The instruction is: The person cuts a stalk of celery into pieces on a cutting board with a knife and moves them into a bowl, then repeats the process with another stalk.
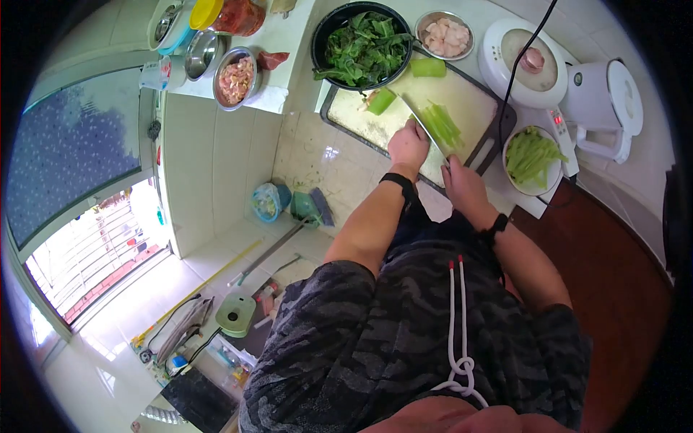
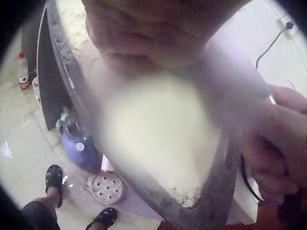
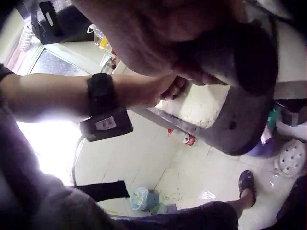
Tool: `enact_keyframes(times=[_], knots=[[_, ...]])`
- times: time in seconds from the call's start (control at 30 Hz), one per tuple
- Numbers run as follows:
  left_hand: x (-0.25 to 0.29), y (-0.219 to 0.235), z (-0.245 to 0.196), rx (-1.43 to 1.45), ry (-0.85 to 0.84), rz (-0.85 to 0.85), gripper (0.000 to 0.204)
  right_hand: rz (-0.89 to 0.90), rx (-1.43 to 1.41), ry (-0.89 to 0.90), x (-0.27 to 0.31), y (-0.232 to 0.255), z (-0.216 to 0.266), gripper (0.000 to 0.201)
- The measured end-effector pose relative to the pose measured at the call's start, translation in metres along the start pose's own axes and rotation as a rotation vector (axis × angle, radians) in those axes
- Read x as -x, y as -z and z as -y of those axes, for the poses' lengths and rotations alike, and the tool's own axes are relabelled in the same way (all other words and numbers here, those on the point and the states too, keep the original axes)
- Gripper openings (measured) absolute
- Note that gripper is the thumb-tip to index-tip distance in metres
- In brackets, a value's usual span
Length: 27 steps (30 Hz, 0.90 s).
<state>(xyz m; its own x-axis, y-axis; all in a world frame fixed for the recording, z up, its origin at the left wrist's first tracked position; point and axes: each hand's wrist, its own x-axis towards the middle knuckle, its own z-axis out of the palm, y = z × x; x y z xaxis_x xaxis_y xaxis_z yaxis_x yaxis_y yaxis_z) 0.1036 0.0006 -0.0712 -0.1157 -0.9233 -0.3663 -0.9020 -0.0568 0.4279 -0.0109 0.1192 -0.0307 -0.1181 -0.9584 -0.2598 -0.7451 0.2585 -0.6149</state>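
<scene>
On a dark-edged cutting board [image 1: 361, 128], my right hand [image 1: 465, 186] grips the handle of a knife [image 1: 432, 135], its blade pointing away across the board. Beside the blade, my left hand [image 1: 408, 144] has its fingers bent down; whether they hold anything is hidden. Pale green strips [image 1: 442, 124] lie just right of the blade. Two thicker green pieces [image 1: 380, 101] [image 1: 428, 68] rest toward the far side. In the left wrist view the right hand [image 2: 276, 143] is at the right edge; the right wrist view shows the left hand [image 3: 168, 90] low over the board [image 3: 230, 120].
Beyond the board stand a pot of leafy greens [image 1: 364, 47] and a bowl of pale meat [image 1: 445, 37]. To the right are a plate of green strips [image 1: 533, 160], a white cooker [image 1: 523, 63] and a kettle [image 1: 603, 101]. A dark cord [image 1: 514, 72] hangs across.
</scene>
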Motion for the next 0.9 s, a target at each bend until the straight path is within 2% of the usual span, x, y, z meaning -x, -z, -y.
enact_keyframes(times=[0.07, 0.13, 0.3, 0.53, 0.7, 0.9], knots=[[-0.002, 0.002, -0.002, 0.000, -0.015, -0.014, 0.026, 0.004, -0.021, -0.005, -0.004, 0.002, 0.005, 0.025], [-0.002, 0.003, -0.003, -0.018, 0.050, 0.020, 0.029, 0.008, -0.032, -0.010, -0.004, 0.009, 0.008, 0.025], [-0.002, 0.005, -0.002, 0.000, 0.019, 0.039, 0.030, 0.107, -0.040, -0.057, 0.012, 0.014, -0.001, 0.026], [-0.004, 0.000, 0.004, -0.022, -0.013, 0.004, 0.028, 0.041, -0.066, -0.049, -0.001, 0.008, 0.002, 0.026], [-0.006, -0.002, 0.007, -0.003, -0.037, 0.002, 0.028, 0.115, -0.071, -0.080, 0.007, 0.009, -0.007, 0.026], [-0.005, -0.001, 0.007, 0.014, -0.047, -0.020, 0.028, 0.079, -0.061, -0.042, -0.008, 0.011, -0.001, 0.027]])
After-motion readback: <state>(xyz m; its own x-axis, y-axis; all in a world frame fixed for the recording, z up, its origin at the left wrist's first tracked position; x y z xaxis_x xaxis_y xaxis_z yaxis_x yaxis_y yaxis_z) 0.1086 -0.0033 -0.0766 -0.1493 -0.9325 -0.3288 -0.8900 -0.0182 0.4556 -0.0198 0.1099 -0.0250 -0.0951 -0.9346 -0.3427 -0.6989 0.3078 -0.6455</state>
